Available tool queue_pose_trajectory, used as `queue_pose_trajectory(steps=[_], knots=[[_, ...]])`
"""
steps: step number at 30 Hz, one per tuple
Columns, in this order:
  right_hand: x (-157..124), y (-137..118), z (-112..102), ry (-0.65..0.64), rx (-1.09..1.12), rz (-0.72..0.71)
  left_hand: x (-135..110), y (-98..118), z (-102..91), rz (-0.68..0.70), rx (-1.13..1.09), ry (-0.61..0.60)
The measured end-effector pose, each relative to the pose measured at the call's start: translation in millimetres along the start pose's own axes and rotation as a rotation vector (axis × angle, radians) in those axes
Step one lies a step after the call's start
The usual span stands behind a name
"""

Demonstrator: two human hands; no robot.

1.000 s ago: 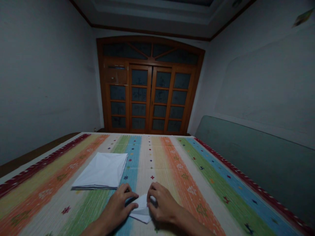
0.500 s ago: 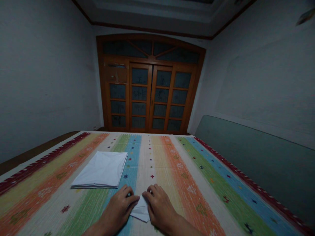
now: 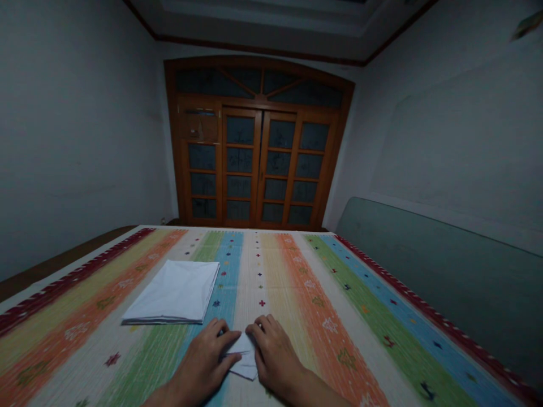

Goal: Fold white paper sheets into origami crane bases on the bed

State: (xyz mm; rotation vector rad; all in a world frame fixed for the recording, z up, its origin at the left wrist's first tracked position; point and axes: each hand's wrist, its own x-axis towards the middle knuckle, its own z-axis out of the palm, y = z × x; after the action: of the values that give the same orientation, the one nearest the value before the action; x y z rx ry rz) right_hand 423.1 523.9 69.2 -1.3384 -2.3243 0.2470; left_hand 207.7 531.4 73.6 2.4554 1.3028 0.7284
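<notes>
A small folded white sheet (image 3: 242, 364) lies on the striped woven mat between my two hands, its pointed end towards me. My left hand (image 3: 202, 353) rests on its left side with the fingers laid over it. My right hand (image 3: 274, 351) presses on its right side, fingertips at its upper edge. Part of the sheet is hidden under my fingers. To the left of my left hand lies a neat flat stack of folded white sheets (image 3: 172, 292), not touching either hand.
The colourful striped mat (image 3: 292, 271) covers a wide flat surface, ending in a dark red border at each side. A grey-green padded panel (image 3: 436, 265) runs along the right side. Glazed wooden double doors (image 3: 258, 161) stand beyond the far edge.
My right hand has moved left, closer to my left hand. Less of the folded sheet shows between them, and it looks narrower. The white stack has not moved.
</notes>
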Motion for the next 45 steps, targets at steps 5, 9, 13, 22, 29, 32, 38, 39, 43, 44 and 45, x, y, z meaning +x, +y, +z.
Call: queue_pose_trajectory(steps=[5,9,13,22,29,32,38,39,43,44,45], knots=[[0,4,2,0.021,0.042,0.014,2,0,5.0,-0.107,-0.112,0.009],[1,5,4,0.005,0.005,-0.024,2,2,7.0,-0.108,-0.191,0.020],[1,4,6,0.019,-0.009,-0.070,0,4,7.7,-0.090,-0.225,0.040],[3,4,0,0.077,0.050,-0.134,1,4,7.4,-0.070,-0.223,0.058],[2,5,0,0.130,0.058,-0.159,-1,2,11.1,-0.071,-0.143,0.086],[2,6,1,0.139,0.043,-0.169,0,5,9.2,-0.105,-0.090,0.082],[5,15,7,0.163,0.046,-0.224,1,6,6.2,-0.053,0.017,0.070],[5,17,9,0.168,0.045,-0.243,0,5,6.6,-0.020,0.048,0.072],[4,24,15,0.196,0.028,-0.310,-3,1,10.3,0.162,0.231,0.128],[3,25,16,0.202,0.023,-0.319,-4,0,11.5,0.206,0.280,0.145],[3,26,17,0.206,0.017,-0.324,-5,-1,12.9,0.244,0.323,0.157]])
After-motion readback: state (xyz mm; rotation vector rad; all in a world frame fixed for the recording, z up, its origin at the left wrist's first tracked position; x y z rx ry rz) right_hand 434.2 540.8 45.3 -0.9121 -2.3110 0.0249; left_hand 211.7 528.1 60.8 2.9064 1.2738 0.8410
